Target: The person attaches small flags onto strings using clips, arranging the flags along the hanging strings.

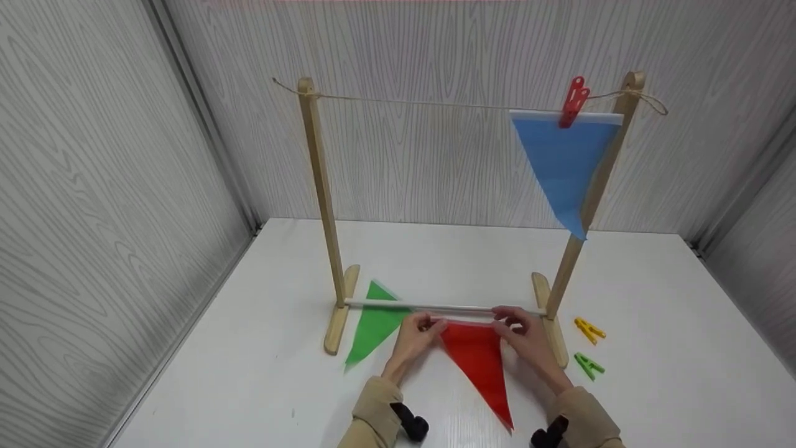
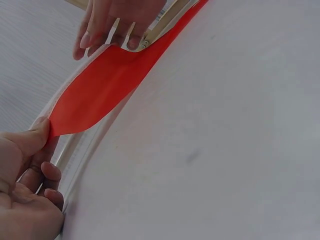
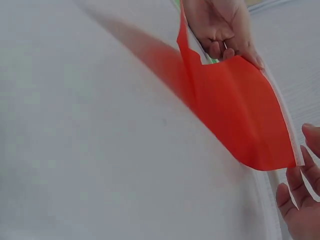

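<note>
A red triangular flag with a white top edge is held up off the table, its tip pointing down toward the front. The left hand pinches its top left corner between thumb and finger; the left wrist view shows the same pinch by the left hand. At the top right corner is the right hand, fingers spread and loosely bent. In the right wrist view the fingertips of the right hand touch the red flag's corner from behind, with the thumb apart from the cloth.
A blue flag hangs at the string's right end under a red clothespin. The string spans two wooden posts joined by a low white rod. A green flag lies left; yellow and green clothespins lie right.
</note>
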`<action>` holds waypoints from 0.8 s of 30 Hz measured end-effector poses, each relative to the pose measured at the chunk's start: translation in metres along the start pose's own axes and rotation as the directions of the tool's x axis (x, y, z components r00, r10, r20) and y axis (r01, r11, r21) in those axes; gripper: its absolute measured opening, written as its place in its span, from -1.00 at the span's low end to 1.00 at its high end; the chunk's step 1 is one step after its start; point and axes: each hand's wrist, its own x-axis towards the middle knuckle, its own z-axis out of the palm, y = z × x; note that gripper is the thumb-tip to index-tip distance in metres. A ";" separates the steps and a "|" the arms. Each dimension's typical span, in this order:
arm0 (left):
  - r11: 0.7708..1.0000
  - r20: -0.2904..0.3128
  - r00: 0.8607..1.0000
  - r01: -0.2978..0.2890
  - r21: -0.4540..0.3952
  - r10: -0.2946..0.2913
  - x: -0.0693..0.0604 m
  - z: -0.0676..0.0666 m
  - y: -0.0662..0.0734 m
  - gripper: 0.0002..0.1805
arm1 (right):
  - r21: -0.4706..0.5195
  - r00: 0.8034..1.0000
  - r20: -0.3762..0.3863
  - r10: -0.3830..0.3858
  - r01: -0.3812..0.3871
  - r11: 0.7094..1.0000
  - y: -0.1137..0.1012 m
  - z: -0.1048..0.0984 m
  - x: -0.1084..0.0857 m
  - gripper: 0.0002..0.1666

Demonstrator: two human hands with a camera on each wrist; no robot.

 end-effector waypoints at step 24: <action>0.999 0.005 1.000 0.011 -0.032 -0.010 0.000 0.002 -0.002 -0.84 | -0.089 0.978 -0.201 0.051 -0.070 0.994 0.023 -0.090 -0.020 -0.55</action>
